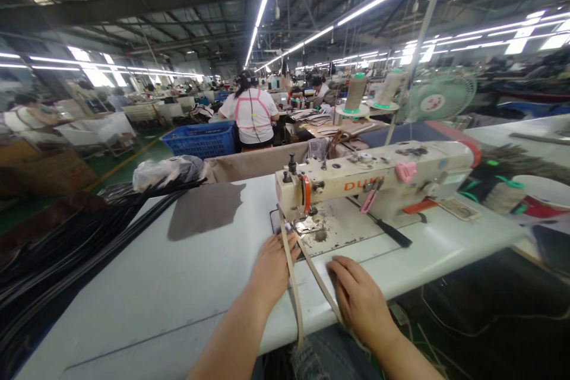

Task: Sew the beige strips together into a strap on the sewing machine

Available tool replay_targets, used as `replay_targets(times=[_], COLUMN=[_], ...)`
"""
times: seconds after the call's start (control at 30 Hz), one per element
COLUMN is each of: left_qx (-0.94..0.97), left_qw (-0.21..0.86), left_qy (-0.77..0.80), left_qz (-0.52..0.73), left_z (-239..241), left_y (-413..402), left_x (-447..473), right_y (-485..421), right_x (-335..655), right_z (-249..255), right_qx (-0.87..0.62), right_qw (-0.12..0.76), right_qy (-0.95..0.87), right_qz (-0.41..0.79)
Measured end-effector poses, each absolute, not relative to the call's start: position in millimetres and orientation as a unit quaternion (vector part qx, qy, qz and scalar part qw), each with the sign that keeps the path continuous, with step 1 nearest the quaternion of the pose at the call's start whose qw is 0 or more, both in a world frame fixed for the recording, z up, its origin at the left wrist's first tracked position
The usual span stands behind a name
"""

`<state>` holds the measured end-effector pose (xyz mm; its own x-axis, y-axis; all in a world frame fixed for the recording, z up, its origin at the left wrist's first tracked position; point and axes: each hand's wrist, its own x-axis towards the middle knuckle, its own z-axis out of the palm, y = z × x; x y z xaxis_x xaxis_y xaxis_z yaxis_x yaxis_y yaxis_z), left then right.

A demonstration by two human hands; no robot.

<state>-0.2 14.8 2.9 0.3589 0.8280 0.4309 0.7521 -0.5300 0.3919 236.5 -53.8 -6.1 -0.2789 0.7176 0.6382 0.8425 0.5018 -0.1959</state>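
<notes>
My left hand (275, 264) lies flat on the table just in front of the sewing machine's (374, 175) needle area, fingers stretched toward the presser foot. Across its fingers runs a narrow beige strip (292, 285), from the machine head down toward my lap. A second beige length of strip (317, 276) slants from the needle area toward my right hand (360, 297). That hand rests near the table's front edge, fingers loosely bent and apart from the thumb. The strip passes along its thumb side and partly beneath it; any contact there is hidden.
A grey-brown flat piece (205, 211) and a bundle of black strips (89, 261) lie left. A black-handled tool (394, 233) lies beneath the machine arm. Thread cones (356, 94) and a green fan (439, 95) stand behind. A person (253, 110) sits beyond, beside a blue crate (200, 139).
</notes>
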Motion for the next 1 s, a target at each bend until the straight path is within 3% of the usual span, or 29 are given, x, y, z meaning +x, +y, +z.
replay_targets(times=[0.47,0.77,1.0], left_qx=[0.832,0.845,0.855], left_qw=[0.056,0.07,0.082], left_qy=[0.46,0.463,0.447], left_qz=[0.306,0.256,0.25], left_z=[-6,-22,-32], left_y=[20,32,37], left_x=[-5,-17,-24], right_y=[-135,-190,-196], right_x=[303,399,509], right_z=[-45,-108,-87], right_qx=[-0.495,-0.68,-0.781], right_qw=[0.23,-0.021,-0.186], right_qy=[-0.828,-0.726,-0.589], right_qz=[-0.129,-0.101,-0.092])
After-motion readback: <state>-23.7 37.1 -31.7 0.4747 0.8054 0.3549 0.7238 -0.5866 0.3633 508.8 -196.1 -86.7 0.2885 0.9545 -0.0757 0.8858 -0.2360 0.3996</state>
